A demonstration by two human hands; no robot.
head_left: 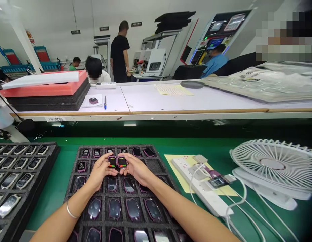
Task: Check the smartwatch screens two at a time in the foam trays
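Note:
My left hand [102, 169] grips a purple-cased smartwatch [112, 162] by its edges, its screen lit with coloured bars. A second purple smartwatch [122, 162], lit in the same way, is pinched in my right hand [136, 168]. Both watches are side by side, close together, above a dark foam tray [80, 183]. Rows of purple-framed smartwatches, such as one dark-screened watch [114, 208], lie in the tray's compartments; several in the back rows show white text. My hands and forearms cover part of the tray.
Another foam tray [42, 188] with light-cased watches lies at the left. On the right are a white power strip [198, 185] with cables and a white fan [273, 164]. Behind runs a raised shelf [143, 101] with stacked foam [45, 90]; several people work beyond it.

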